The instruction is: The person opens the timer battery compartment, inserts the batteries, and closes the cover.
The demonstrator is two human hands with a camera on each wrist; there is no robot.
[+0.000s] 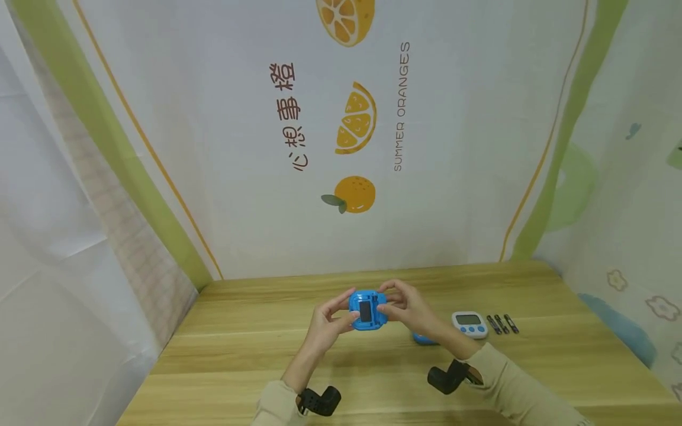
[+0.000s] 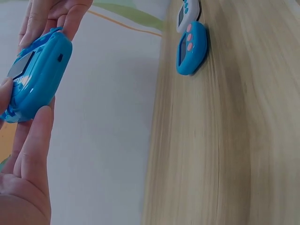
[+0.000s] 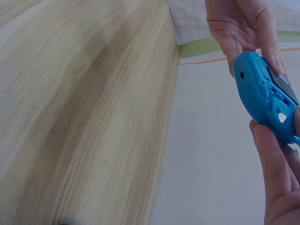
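L hand (image 1: 326, 325) & R hand (image 1: 407, 306) both pinch the blue device (image 1: 366, 311), lower ctr of frame, up off the table (image 1: 240, 337). I'd guess R's working its edge; next prob. calls for L steady, R precise.

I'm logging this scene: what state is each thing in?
Held blue rounded plastic device: above the wood-grain table.
Left hand: gripping its left side.
Right hand: pinching its right side.
White rounded plastic device with blue buttons: lying face up; display unreadable.
Blue rounded plastic device with pink buttons: lying buttons up.
Three slim cylindrical batteries: lying loose, side by side.
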